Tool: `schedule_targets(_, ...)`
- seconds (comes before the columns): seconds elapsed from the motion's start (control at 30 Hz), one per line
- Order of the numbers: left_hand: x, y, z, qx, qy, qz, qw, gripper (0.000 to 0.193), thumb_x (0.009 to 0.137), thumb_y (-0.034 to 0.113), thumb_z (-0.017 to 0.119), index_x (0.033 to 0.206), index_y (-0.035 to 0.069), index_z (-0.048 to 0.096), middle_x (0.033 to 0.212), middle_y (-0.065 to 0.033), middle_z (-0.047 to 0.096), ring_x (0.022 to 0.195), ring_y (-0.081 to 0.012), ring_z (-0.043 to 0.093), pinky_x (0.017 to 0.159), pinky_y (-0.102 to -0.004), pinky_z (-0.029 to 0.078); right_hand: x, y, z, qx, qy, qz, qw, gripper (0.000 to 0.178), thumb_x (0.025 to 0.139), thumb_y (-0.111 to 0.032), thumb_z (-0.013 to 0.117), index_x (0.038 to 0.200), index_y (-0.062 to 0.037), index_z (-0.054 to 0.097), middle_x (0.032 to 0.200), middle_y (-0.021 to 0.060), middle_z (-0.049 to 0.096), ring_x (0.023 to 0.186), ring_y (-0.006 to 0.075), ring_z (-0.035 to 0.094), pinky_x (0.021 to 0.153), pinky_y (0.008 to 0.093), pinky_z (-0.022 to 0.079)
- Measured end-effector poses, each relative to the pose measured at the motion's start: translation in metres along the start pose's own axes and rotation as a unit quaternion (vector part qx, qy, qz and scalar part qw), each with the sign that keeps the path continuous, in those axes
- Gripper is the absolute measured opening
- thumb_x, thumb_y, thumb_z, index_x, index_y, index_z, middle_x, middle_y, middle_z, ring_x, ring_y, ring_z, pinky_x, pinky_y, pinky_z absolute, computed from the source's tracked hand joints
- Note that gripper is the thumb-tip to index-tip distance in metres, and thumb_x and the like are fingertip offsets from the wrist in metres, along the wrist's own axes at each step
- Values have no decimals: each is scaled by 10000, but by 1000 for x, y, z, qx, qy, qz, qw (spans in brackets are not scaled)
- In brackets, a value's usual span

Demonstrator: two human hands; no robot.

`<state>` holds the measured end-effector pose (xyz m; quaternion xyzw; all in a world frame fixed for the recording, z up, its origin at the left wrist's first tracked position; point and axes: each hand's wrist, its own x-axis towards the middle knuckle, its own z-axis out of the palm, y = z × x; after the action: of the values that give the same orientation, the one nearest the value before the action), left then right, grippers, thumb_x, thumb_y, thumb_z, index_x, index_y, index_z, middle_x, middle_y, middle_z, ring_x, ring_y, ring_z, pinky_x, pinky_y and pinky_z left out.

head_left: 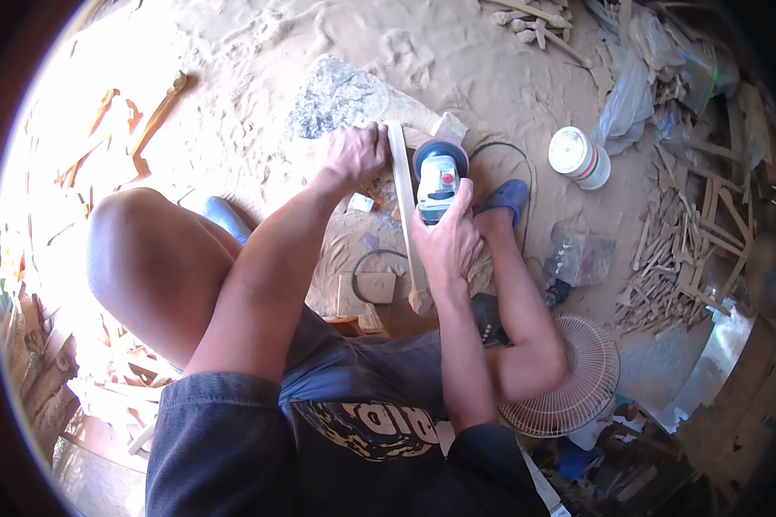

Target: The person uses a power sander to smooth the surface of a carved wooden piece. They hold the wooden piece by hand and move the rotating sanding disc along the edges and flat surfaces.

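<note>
My right hand (pixel 449 242) is wrapped round the body of an angle grinder (pixel 437 190), white and grey with a red spot on top. Its dark round disc (pixel 441 152) sits at the far end, close beside a long pale wooden piece (pixel 403 185). That piece is slim and ends in a carved knob near my lap. My left hand (pixel 351 155) is closed at the far end of the wood, its fingertips partly hidden. Just beyond lies a rough grey stone block (pixel 341 96), with a pale wooden bar (pixel 418 116) against its right side.
A white tub (pixel 577 155) stands on the dusty floor to the right. A round fan (pixel 569 379) is by my right knee. A dark cord (pixel 526 159) loops past my right sandal (pixel 507 198). Heaped wood sticks (pixel 672 267) lie far right, and carved legs (pixel 158 116) lie left.
</note>
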<state>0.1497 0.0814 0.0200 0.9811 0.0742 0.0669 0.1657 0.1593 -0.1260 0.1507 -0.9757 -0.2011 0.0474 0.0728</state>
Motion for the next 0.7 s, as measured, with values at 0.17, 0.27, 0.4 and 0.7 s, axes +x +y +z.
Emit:
schedule_targets(0.17,-2,-10,9,-27,-31,-56,998,350,1043,216,546,1274,-13,676,1037,-177,718,633,-340,715,520,-503,545,-6,11,-7,25,-22,51,998,915,847,-295,854,1565,-15,360,1036,285,737,828,458,753,738,560,600)
schedule_targets(0.27,-3,-14,14,-31,-43,-79,995,350,1055,227,538,1284,2,678,1015,-174,723,635,-349,716,527,-508,545,-1,28,-3,56,96,-4,994,897,838,-315,866,1535,-32,378,981,253,749,796,456,749,694,561,583)
schedule_targets(0.4,12,5,-8,-93,-117,-151,977,374,1053,234,541,1313,0,672,1029,-168,724,657,-354,721,538,-507,547,8,47,0,105,90,13,990,920,822,-292,905,1534,-32,384,1104,298,726,958,495,739,813,571,573)
schedule_targets(0.7,6,-2,2,-113,-27,-155,981,382,1126,370,461,988,85,675,706,-252,702,675,-477,716,673,-589,568,23,39,16,86,51,-5,995,950,809,-352,900,1550,-80,372,976,269,767,825,511,737,732,597,565)
